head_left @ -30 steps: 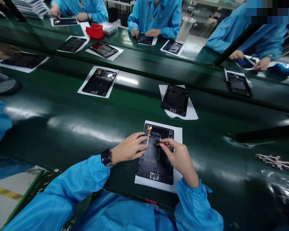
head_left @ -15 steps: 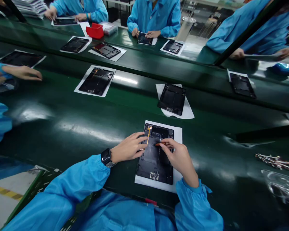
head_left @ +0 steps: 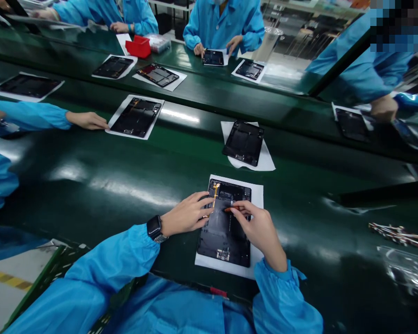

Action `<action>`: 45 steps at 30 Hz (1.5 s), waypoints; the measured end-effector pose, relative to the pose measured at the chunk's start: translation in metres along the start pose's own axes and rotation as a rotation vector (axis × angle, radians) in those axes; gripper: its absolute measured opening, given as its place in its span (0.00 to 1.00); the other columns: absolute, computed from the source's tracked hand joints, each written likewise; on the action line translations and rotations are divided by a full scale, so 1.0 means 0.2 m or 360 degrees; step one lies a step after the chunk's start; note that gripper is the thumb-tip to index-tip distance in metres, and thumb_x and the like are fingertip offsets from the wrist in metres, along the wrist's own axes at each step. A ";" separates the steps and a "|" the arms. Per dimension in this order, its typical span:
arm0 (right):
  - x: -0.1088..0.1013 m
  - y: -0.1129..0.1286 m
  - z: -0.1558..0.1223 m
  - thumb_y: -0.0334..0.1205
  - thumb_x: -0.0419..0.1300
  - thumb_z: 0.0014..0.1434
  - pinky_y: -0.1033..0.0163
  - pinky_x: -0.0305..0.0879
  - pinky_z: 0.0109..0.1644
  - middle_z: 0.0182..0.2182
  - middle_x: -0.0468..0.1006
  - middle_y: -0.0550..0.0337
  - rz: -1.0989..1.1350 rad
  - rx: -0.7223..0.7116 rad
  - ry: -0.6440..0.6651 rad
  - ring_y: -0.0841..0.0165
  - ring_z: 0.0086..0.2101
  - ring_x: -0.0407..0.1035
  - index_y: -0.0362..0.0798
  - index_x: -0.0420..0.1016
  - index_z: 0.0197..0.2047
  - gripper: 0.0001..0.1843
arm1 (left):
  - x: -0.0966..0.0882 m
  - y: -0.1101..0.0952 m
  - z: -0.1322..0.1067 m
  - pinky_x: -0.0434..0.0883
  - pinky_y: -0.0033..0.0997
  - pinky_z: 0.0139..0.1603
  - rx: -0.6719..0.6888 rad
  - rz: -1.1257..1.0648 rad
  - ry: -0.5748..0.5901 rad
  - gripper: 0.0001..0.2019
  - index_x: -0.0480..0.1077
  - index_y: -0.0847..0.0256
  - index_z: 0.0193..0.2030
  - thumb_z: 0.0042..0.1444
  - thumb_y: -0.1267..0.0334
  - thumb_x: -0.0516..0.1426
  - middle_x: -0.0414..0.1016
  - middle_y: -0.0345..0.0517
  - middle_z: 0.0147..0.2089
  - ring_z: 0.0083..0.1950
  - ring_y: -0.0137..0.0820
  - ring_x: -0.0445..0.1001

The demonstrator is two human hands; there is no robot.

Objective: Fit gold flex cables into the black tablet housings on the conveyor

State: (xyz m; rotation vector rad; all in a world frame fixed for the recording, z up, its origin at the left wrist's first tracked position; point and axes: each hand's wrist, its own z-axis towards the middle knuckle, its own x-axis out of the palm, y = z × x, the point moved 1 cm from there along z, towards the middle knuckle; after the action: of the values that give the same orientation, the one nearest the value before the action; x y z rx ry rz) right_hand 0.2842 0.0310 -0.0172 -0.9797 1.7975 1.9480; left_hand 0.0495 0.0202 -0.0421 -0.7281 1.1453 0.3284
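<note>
In front of me a black tablet housing (head_left: 223, 234) with its inside exposed lies on a white sheet (head_left: 257, 195). A yellow-orange flex cable (head_left: 215, 192) runs down its upper left part. My left hand (head_left: 186, 213), wearing a dark watch, rests at the housing's left edge with fingers spread, the tips near that cable. My right hand (head_left: 259, 225) pinches a thin orange-brown strip (head_left: 227, 209) between thumb and forefinger, over the middle of the housing. The fingers hide part of the strip, and its exact kind is unclear.
Further tablet housings on white sheets lie on the green conveyor, one (head_left: 245, 143) just ahead and another (head_left: 136, 117) to the left, touched by a co-worker's hand (head_left: 88, 121). At right sit a bundle of thin cables (head_left: 400, 235) and clear plastic (head_left: 406, 269). A red bin (head_left: 138, 47) stands across.
The co-worker's arm at left has reached right to a sheet. Housings on the near belt have shifted slightly left, those on the far belt slightly right. My hands look unmoved.
</note>
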 end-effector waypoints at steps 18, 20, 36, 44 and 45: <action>0.01 0.00 0.01 0.45 0.57 0.62 0.61 0.70 0.40 0.34 0.81 0.59 0.0014 0.0037 0.0014 0.65 0.32 0.75 0.50 0.74 0.42 0.09 | 0.01 -0.01 -0.01 0.62 0.51 0.67 0.0015 0.0005 -0.0002 0.15 0.70 0.64 0.55 0.62 0.65 0.55 0.65 0.53 0.63 0.70 0.48 0.54; 0.01 0.01 0.01 0.45 0.57 0.62 0.61 0.70 0.40 0.34 0.81 0.58 0.0013 0.0032 0.0012 0.65 0.32 0.76 0.50 0.74 0.42 0.09 | 0.01 -0.01 -0.01 0.63 0.51 0.66 0.0001 0.0008 -0.0016 0.15 0.70 0.64 0.55 0.63 0.65 0.55 0.66 0.53 0.63 0.70 0.48 0.54; 0.00 0.01 0.00 0.46 0.56 0.62 0.59 0.72 0.40 0.35 0.82 0.56 -0.0010 -0.0003 0.0023 0.63 0.32 0.76 0.49 0.74 0.42 0.11 | -0.01 -0.03 0.00 0.63 0.49 0.67 0.0027 0.0077 0.0023 0.13 0.71 0.66 0.53 0.63 0.67 0.54 0.66 0.53 0.63 0.70 0.48 0.55; 0.00 0.01 0.00 0.46 0.56 0.63 0.60 0.72 0.39 0.35 0.82 0.56 -0.0006 0.0012 0.0021 0.63 0.33 0.76 0.50 0.75 0.42 0.11 | 0.00 -0.03 0.00 0.62 0.49 0.67 -0.0021 0.0059 0.0033 0.14 0.69 0.65 0.54 0.62 0.68 0.53 0.66 0.51 0.63 0.71 0.47 0.53; 0.00 0.01 0.00 0.46 0.56 0.63 0.59 0.72 0.39 0.35 0.82 0.56 -0.0004 0.0009 0.0021 0.63 0.33 0.77 0.50 0.75 0.42 0.11 | 0.00 -0.03 0.00 0.62 0.49 0.67 -0.0015 0.0062 0.0039 0.14 0.69 0.64 0.54 0.62 0.68 0.53 0.66 0.51 0.63 0.71 0.47 0.53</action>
State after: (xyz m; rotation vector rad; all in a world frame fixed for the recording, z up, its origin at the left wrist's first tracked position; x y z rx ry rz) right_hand 0.2832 0.0304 -0.0146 -0.9948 1.8072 1.9381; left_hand 0.0527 0.0153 -0.0406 -0.7205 1.1832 0.3588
